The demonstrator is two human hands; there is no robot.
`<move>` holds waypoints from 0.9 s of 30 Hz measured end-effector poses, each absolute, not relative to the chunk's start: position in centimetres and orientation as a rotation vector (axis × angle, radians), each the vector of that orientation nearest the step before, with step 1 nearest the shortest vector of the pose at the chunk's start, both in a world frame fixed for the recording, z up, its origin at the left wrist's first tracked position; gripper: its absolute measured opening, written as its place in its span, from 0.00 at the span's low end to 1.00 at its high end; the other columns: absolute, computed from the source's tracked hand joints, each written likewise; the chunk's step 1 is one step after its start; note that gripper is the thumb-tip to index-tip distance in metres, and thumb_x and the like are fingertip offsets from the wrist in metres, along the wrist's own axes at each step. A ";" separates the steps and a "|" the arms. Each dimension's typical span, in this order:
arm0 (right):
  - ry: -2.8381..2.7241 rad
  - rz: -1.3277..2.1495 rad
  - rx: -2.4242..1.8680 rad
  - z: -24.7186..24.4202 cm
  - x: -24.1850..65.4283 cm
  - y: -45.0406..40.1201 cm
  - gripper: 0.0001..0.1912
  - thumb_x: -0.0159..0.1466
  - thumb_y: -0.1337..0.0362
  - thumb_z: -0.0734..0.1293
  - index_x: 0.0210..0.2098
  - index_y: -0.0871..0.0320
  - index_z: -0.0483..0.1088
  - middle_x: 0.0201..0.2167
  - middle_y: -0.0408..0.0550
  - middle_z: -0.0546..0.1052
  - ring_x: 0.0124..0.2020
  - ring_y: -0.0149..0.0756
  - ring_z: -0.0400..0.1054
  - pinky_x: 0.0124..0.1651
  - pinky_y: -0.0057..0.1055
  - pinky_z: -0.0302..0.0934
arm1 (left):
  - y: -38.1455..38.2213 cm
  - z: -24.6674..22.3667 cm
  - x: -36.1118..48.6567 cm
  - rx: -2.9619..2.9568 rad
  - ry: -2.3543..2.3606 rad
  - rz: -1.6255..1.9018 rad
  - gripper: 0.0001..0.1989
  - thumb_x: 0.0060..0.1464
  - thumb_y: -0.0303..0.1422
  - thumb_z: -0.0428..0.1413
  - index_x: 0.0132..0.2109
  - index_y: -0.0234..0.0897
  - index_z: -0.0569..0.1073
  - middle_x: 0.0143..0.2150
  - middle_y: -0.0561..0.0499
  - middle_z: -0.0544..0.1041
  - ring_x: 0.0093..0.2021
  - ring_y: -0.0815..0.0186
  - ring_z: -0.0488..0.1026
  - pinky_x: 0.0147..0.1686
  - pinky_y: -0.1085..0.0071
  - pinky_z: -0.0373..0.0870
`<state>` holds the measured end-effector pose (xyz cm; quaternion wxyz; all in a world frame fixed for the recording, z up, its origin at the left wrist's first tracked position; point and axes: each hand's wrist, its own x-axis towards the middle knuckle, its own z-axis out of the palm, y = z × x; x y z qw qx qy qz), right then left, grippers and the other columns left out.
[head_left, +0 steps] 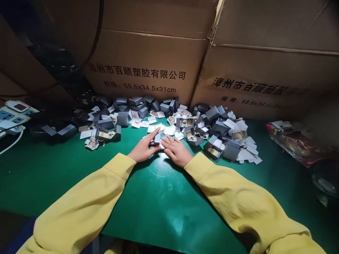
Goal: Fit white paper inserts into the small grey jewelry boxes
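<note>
On the green table (148, 204), before the piled boxes (212, 113), your left hand (143, 148) pinches a small gray box (157, 138), while your right hand (177, 151) lies just beside it, its grip impossible to tell.

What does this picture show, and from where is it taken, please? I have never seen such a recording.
There is no machine. One camera, worn on a person's head, looks forward and down at the bare left hand and right hand, in long yellow fabric sleeves. On a glossy green table lie small dark grey rectangular boxes, some open, among loose flat white pieces. Large brown cardboard cartons stand behind. A small grey rectangular piece sits between the left hand's thumb and fingers; the right hand is close beside it, but its grip is unclear.
</note>
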<state>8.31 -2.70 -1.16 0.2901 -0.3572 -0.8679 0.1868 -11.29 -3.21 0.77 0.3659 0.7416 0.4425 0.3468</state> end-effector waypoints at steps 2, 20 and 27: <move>-1.998 0.704 -1.030 -1.1 8.5 -2.1 0.22 0.66 0.56 0.51 0.51 0.56 0.67 0.52 0.48 0.70 0.57 0.40 0.60 0.56 0.40 0.57 | -3.4 0.7 -11.3 1.790 1.074 0.912 0.40 0.51 0.36 0.55 0.65 0.40 0.44 0.61 0.41 0.59 0.54 0.57 0.64 0.49 0.63 0.66; -1.573 1.582 -1.163 -0.3 8.2 -0.4 0.14 0.53 0.53 0.65 0.29 0.57 0.61 0.14 0.34 0.63 0.12 0.25 0.59 0.11 0.20 0.48 | -3.9 0.9 -9.8 1.512 0.990 1.028 0.32 0.55 0.44 0.49 0.62 0.38 0.49 0.52 0.40 0.67 0.49 0.60 0.67 0.44 0.63 0.68; -1.581 1.494 -1.131 -0.5 7.9 -1.2 0.12 0.55 0.56 0.64 0.30 0.54 0.57 0.14 0.32 0.64 0.12 0.27 0.61 0.12 0.21 0.51 | -3.6 1.4 -9.2 1.457 1.189 0.820 0.26 0.49 0.45 0.54 0.51 0.31 0.66 0.26 0.51 0.71 0.24 0.66 0.69 0.22 0.71 0.66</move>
